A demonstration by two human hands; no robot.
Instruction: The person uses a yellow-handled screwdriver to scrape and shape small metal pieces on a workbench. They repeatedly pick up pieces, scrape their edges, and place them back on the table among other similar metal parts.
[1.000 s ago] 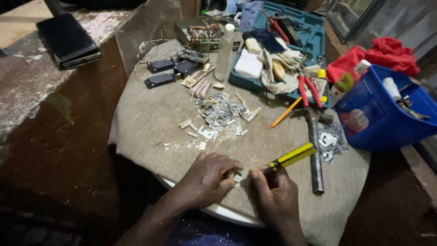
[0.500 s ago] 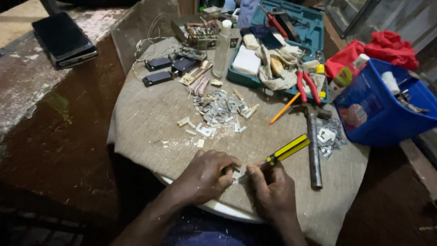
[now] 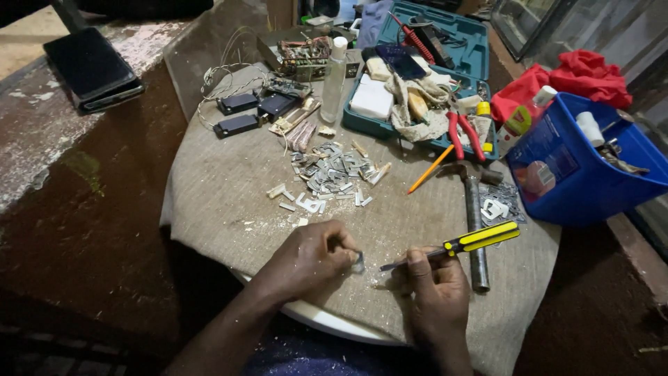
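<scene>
- Round and draped in a coarse grey cloth, the counter (image 3: 229, 188) stands in a dim workshop with dark floor on both sides.
- At the near edge the left hand (image 3: 309, 261) is clenched on a small metal piece (image 3: 358, 262), pinning it to the cloth.
- Beside it the right hand (image 3: 435, 285) grips a yellow-handled screwdriver (image 3: 480, 238), whose tip points at the piece and appears to meet it.
- A slip seems the main risk: the tip is aimed towards the left fingertips (image 3: 346, 256), and the soft cloth gives the piece little footing.
- The work sits close to the near rim, so a flicked piece could drop to the floor.
- Just right of the screwdriver lies a hammer (image 3: 473, 223), which a swinging handle could knock.
- Mid-counter a pile of metal scraps (image 3: 332, 174) spreads out, with bare cloth between it and the hands.
- Along the far edge crowd black modules (image 3: 240, 115), a clear bottle (image 3: 334, 80) and an open teal toolbox (image 3: 435, 52).
- A blue bin (image 3: 584, 174) stands off the right edge.
- Open room lies mostly on the left half.
</scene>
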